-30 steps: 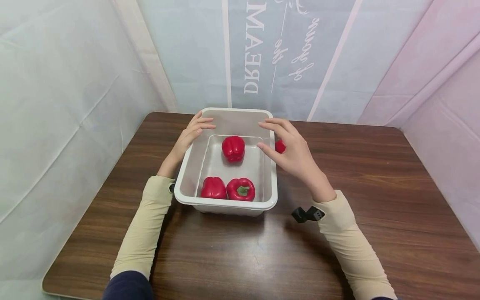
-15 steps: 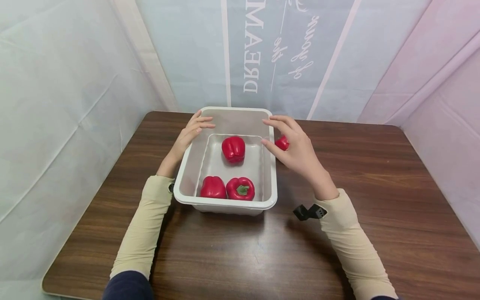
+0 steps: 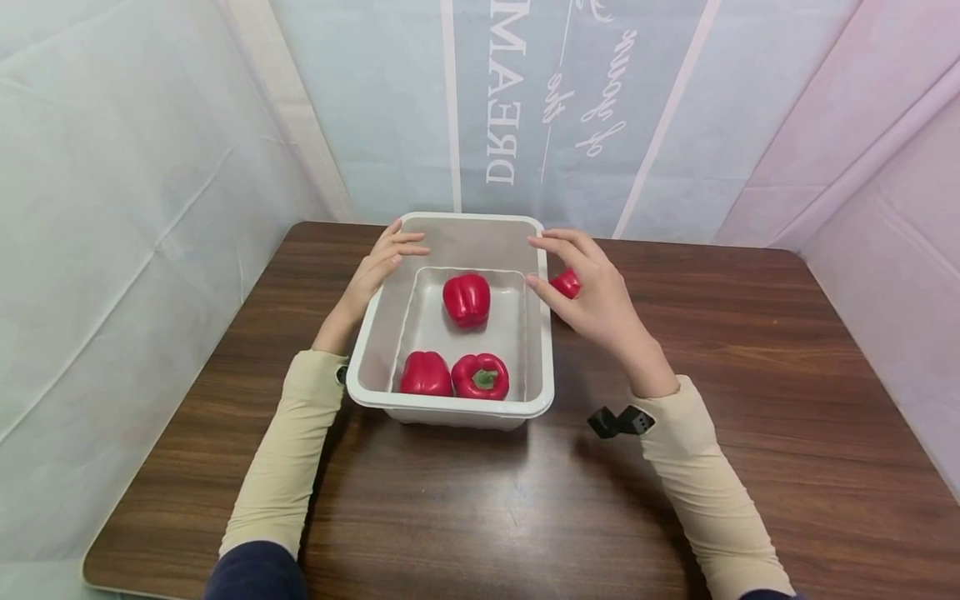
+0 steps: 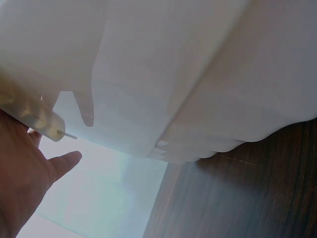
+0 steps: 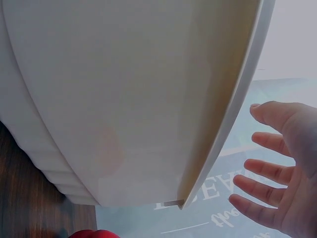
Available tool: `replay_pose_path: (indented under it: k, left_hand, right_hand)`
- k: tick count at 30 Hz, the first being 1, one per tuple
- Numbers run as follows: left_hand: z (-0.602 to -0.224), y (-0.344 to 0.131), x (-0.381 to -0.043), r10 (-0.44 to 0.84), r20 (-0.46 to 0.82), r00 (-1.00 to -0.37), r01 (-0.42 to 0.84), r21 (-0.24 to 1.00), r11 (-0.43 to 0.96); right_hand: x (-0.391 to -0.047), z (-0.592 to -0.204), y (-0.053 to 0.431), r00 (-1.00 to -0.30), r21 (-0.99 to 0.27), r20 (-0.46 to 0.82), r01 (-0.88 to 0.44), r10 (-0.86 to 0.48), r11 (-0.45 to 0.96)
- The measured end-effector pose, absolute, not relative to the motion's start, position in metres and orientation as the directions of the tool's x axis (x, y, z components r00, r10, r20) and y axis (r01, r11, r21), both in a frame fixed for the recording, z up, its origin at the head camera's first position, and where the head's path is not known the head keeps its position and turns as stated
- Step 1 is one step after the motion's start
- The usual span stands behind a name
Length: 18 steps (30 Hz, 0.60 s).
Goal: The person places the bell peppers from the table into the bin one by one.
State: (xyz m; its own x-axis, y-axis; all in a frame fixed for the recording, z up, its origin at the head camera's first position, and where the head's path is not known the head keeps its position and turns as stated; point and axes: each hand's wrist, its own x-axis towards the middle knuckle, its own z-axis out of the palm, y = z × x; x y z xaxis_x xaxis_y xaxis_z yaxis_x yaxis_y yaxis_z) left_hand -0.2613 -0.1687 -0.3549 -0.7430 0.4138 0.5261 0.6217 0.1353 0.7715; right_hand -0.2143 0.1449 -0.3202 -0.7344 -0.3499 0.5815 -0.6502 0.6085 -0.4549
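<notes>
The left hand, fingers spread, overlaps the rim of the rectangular white plastic tub, near the far edge of the brown wood-grain worktop; the right hand, also spread, holds nothing. One-sided lifting could roll the three glossy red bell peppers inside.

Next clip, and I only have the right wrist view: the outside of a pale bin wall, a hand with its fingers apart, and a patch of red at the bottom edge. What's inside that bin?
Observer: In the head view, the bin holds a far pepper and, side by side at its near end, a left pepper and a right pepper, all red.
Operator: Anything at the side opposite my camera?
Observer: The left hand, its fingertips reaching over the left rim.
Operator: And my red patch: inside or outside?
Observer: Outside, to the right of the bin, partly hidden behind the right hand in the head view.
</notes>
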Motion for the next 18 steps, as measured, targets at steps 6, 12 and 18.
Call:
replay_pose_path:
  k: [6, 12, 18]
  left_hand:
    - [-0.3545, -0.1681, -0.2613, 0.417, 0.549, -0.725, 0.642, 0.758, 0.118]
    - [-0.3552, -0.1676, -0.2617, 0.419, 0.567, -0.709, 0.658, 0.745, 0.105]
    - [-0.3560, -0.1678, -0.2628, 0.419, 0.554, -0.720, 0.645, 0.756, 0.109]
  right_hand:
    - [-0.2152, -0.3200, 0.1471, -0.747, -0.463, 0.569, -0.637, -0.345, 0.616]
    - [-0.2149, -0.3201, 0.1484, -0.753, -0.463, 0.564, -0.629, -0.340, 0.625]
    - [-0.2157, -0.3202, 0.1495, -0.762, -0.467, 0.554, -0.617, -0.335, 0.633]
